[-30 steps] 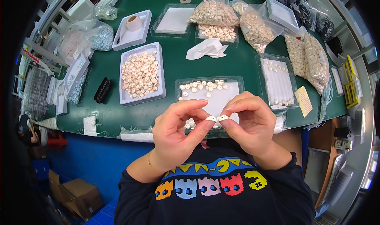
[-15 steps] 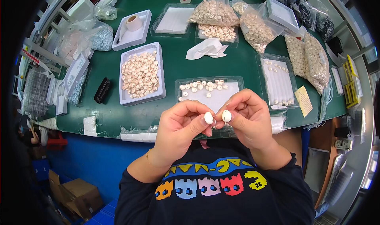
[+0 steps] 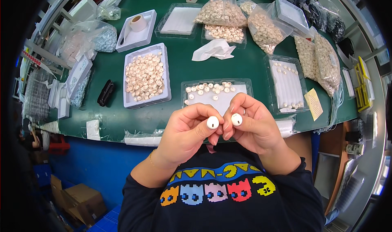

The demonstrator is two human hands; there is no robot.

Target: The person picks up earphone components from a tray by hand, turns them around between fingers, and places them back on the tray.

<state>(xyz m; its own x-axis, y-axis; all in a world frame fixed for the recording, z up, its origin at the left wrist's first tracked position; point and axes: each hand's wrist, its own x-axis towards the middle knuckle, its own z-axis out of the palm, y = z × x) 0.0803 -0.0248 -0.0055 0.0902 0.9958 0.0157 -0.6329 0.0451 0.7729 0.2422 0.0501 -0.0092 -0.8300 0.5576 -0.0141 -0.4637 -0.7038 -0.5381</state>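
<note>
My left hand (image 3: 185, 128) pinches a white earbud (image 3: 212, 122) between thumb and fingers, its small dark slot facing up. Another white earbud (image 3: 237, 119), also with dark marks, is pinched in my right hand (image 3: 259, 124). The two earbuds are apart, side by side, while the fingertips of both hands meet between them. Just beyond my hands is a clear plastic tray (image 3: 248, 87) lined with white, with several small white rounded pieces (image 3: 210, 87) grouped mostly along its far side. My fingers hide the tray's near part.
Left of the clear tray stands a pale box (image 3: 127, 103) full of small round pieces, with a black object (image 3: 106, 93) beside it. At right lies a white slotted tray (image 3: 288, 87). Filled plastic bags (image 3: 220, 9), a crumpled tissue (image 3: 213, 50) and a tape roll (image 3: 138, 24) are farther back.
Both earbuds have turned in my fingers, so their dark slots show more plainly. My hands have shifted only slightly.
</note>
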